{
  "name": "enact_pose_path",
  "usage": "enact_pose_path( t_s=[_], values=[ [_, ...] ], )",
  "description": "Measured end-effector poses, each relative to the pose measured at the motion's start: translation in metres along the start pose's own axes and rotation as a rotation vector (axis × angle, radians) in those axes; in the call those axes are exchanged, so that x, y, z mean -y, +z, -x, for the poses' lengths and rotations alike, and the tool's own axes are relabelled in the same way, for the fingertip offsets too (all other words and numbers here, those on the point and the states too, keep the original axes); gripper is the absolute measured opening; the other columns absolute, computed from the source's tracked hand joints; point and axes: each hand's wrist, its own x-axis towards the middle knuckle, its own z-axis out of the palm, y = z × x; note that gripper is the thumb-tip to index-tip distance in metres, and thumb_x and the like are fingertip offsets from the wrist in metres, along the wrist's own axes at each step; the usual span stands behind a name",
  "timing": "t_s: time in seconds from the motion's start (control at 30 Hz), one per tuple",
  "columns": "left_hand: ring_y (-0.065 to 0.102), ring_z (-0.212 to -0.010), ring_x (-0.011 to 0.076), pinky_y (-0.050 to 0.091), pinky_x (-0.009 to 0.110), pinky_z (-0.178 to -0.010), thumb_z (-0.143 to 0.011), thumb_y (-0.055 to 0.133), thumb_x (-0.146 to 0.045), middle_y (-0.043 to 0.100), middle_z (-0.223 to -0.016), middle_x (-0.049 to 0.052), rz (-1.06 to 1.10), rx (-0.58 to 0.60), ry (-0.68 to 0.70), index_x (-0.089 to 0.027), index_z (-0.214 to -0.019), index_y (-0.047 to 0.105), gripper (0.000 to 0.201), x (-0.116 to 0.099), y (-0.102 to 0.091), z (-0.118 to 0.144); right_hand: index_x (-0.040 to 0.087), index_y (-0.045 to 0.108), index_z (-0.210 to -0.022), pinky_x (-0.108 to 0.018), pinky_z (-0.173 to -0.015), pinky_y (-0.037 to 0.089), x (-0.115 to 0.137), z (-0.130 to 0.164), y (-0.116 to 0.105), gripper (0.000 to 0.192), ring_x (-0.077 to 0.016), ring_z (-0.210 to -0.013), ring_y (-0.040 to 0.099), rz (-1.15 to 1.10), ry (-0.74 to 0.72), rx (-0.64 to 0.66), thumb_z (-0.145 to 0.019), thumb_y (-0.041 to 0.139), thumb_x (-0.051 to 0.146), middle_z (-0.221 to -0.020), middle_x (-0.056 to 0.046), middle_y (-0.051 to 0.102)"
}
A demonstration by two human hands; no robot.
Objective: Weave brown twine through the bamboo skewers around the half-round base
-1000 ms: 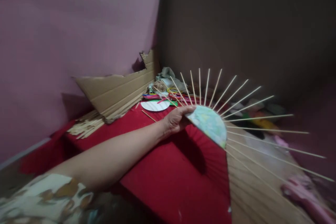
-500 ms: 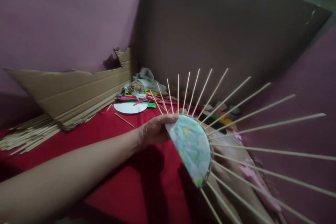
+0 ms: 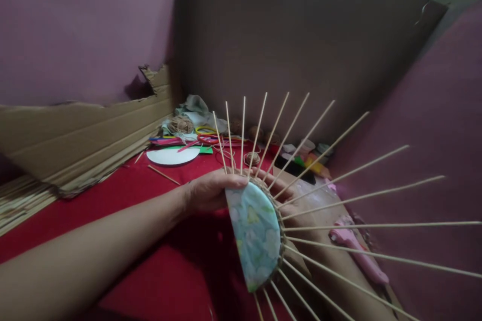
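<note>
Head view: left hand [image 3: 211, 191] grips the rim of a pale floral paper disc [image 3: 256, 234] ringed with radiating wooden skewers [image 3: 339, 179]; right hand [image 3: 291, 200] lies mostly hidden behind, grip unclear.

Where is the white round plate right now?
In the head view the white plate lies flat on the red cloth, left of centre and far back. It sits by the torn cardboard, in front of the coloured sticks, beyond the left hand.
</note>
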Motion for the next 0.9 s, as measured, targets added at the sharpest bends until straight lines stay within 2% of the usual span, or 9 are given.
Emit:
enact_pose_path(
  t_s=[0.2,0.37,0.63,0.7,0.77,0.83,0.9],
  values=[
    [0.064,-0.093,0.0298,0.047,0.035,-0.079,-0.072,0.061,-0.035,0.068,-0.103,0.02,-0.015,-0.023,-0.022,-0.009,-0.103,0.066,0.041,0.002,0.008,0.001,0.019,0.055,-0.117,-0.041,-0.083,0.051,0.002,-0.003,0.0,0.031,-0.0203,-0.1,0.058,0.064,-0.004,-0.054,-0.09,0.053,0.034,-0.119,-0.008,0.056],
    [0.063,-0.094,0.0314,0.045,0.038,-0.084,-0.072,0.062,-0.036,0.067,-0.103,0.022,-0.04,-0.014,-0.026,-0.007,-0.1,0.067,0.04,0.002,0.002,0.003,0.018,0.055,-0.117,-0.041,-0.083,0.051,-0.006,-0.002,0.001,0.031,-0.0206,-0.099,0.058,0.112,-0.025,-0.114,-0.09,0.053,0.034,-0.119,-0.008,0.056],
    [0.065,-0.078,0.0221,0.05,0.03,-0.075,-0.069,0.067,-0.029,0.07,-0.085,0.012,0.07,-0.146,-0.005,-0.009,-0.093,0.068,0.031,0.002,-0.004,0.004,0.017,0.054,-0.116,-0.04,-0.082,0.051,-0.017,-0.003,-0.011,0.032,-0.0199,-0.098,0.059,0.151,-0.026,-0.124,-0.09,0.053,0.034,-0.117,-0.008,0.057],
    [0.065,-0.076,0.0216,0.05,0.03,-0.073,-0.069,0.067,-0.026,0.07,-0.083,0.012,0.06,-0.178,0.018,-0.009,-0.091,0.068,0.028,0.001,-0.004,0.004,0.016,0.058,-0.109,-0.036,-0.075,0.052,-0.021,-0.005,-0.02,0.028,-0.0173,-0.088,0.061,0.155,-0.013,-0.112,-0.088,0.055,0.035,-0.107,-0.006,0.061],
    [0.066,-0.075,0.0222,0.051,0.03,-0.072,-0.068,0.067,-0.025,0.071,-0.082,0.013,0.035,-0.195,0.04,-0.008,-0.088,0.068,0.026,0.0,-0.006,0.004,0.016,0.063,-0.092,-0.028,-0.065,0.05,-0.024,-0.01,-0.029,0.021,-0.0139,-0.073,0.06,0.155,-0.005,-0.103,-0.082,0.063,0.035,-0.087,-0.003,0.065],
    [0.067,-0.074,0.0229,0.052,0.03,-0.07,-0.068,0.066,-0.024,0.071,-0.082,0.014,0.029,-0.199,0.05,-0.008,-0.086,0.069,0.024,-0.001,-0.01,0.004,0.017,0.064,-0.075,-0.024,-0.055,0.043,-0.023,-0.015,-0.037,0.018,-0.0107,-0.059,0.054,0.141,-0.007,-0.097,-0.073,0.071,0.033,-0.067,0.001,0.062],
    [0.067,-0.071,0.0224,0.052,0.029,-0.067,-0.069,0.065,-0.023,0.072,-0.08,0.013,0.039,-0.197,0.056,-0.008,-0.086,0.069,0.024,-0.001,-0.014,0.004,0.017,0.064,-0.066,-0.022,-0.05,0.038,-0.018,-0.019,-0.043,0.017,-0.0088,-0.052,0.048,0.156,0.015,-0.112,-0.066,0.075,0.031,-0.058,0.002,0.059]
  ],
)
